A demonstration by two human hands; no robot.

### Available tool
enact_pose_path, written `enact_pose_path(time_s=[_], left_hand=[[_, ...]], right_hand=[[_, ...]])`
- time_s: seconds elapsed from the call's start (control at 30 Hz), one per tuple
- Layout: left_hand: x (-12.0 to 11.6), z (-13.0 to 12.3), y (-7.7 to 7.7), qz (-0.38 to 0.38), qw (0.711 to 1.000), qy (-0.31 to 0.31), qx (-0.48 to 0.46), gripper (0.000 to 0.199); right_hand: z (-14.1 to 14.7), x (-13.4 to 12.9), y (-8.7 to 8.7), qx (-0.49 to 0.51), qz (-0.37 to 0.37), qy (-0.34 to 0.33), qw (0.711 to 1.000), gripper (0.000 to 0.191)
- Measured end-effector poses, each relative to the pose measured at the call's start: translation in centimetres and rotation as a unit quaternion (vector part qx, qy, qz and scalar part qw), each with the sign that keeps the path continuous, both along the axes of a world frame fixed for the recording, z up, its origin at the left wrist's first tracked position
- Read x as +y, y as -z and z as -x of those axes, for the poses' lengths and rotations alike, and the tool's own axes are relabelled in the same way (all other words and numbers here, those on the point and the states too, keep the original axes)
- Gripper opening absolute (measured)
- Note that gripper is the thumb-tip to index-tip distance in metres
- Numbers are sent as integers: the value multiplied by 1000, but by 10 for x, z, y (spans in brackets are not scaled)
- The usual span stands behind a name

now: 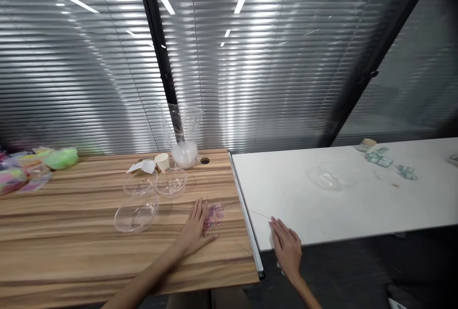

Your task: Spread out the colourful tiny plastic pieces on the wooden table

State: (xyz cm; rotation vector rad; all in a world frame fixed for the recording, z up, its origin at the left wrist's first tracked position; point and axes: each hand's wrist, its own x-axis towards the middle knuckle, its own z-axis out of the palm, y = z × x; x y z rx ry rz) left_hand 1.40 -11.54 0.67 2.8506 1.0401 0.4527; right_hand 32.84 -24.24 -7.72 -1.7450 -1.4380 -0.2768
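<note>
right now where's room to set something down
Free: wooden table at front left, nearer you than the clear dishes; white table between its near edge and the clear plastic piece. Crowded: around the dishes, with paper cup and clear bag close behind, and by the left hand, beside colourful pieces.

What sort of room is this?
Maybe an office or workroom: I can see slatted blinds, strip lights reflected in the glass, and a wooden table beside a white table.

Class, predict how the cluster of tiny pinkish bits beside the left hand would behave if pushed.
The tiny pinkish bits would probably scatter, being many separate pieces. Each looks light, being small; some may slide on the brown wooden tabletop.
</note>
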Motion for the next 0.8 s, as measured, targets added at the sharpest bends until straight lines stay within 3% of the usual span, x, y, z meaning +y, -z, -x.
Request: enact_pose_path(time_s=[0.1,0.2,0.33,0.47,0.8], left_hand=[[26,-21,5,25,1000,14,-11,100],[37,-35,2,30,999,37,-15,91],[38,-43,2,40,996,80,-3,76],[37,-42,6,49,994,95,3,71],[14,1,9,36,995,85,-33,88]], right_hand=[[29,11,-21,162,54,-86,982,48],[72,40,-44,166,129,-213,954,59],[113,87,-57,75,226,-164,957,75],[122,108,-63,-19,248,-163,955,76],[134,103,-89,-75,280,-350,891,68]])
